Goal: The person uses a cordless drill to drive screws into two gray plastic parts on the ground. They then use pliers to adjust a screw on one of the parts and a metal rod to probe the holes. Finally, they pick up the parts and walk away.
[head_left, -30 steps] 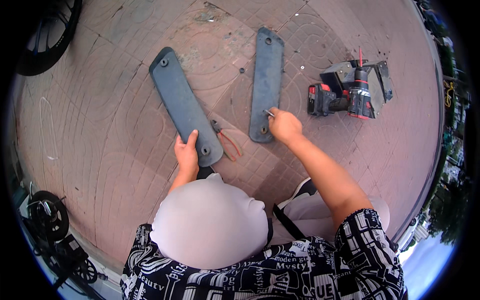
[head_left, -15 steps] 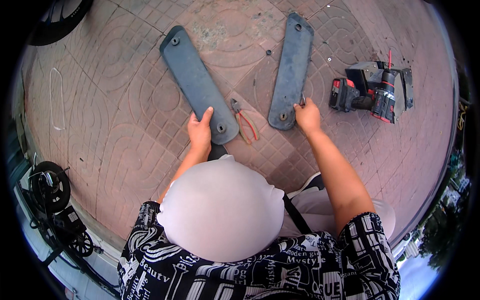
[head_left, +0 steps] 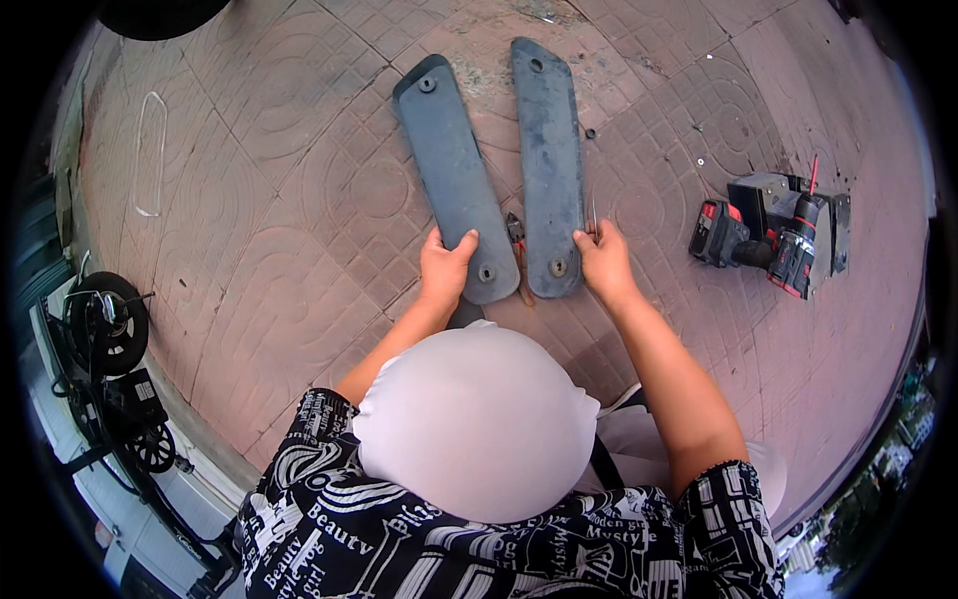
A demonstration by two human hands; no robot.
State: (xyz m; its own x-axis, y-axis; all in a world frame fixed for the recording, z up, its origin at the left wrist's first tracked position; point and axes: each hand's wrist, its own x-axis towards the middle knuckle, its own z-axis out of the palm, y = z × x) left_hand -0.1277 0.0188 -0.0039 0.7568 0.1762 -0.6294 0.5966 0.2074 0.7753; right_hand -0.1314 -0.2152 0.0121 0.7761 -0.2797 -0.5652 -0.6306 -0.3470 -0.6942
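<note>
Two long dark grey panels with rounded ends, each with a fastener hole near either end, lie close together in front of me. My left hand (head_left: 447, 268) is closed on the left panel (head_left: 454, 175) near its near end, thumb on top. My right hand (head_left: 604, 262) grips the right edge of the right panel (head_left: 551, 170), thumb on its face. A thin metal rod (head_left: 595, 212) sticks up by the right fingers; I cannot tell its kind. Between the panels, red-handled pliers (head_left: 516, 232) show in part, mostly covered by them.
A cordless drill (head_left: 788, 250) with a red bit leans on a dark metal box (head_left: 768, 195) at the right. Small nuts (head_left: 591, 133) lie on the patterned paving (head_left: 289, 220). A white loop (head_left: 150, 155) lies far left. A parked two-wheeler (head_left: 125, 369) stands at the left.
Both panels have come closer together, the left one shifting right and the right one left, carried by my hands. The pliers between them are now largely covered. The view has shifted slightly.
</note>
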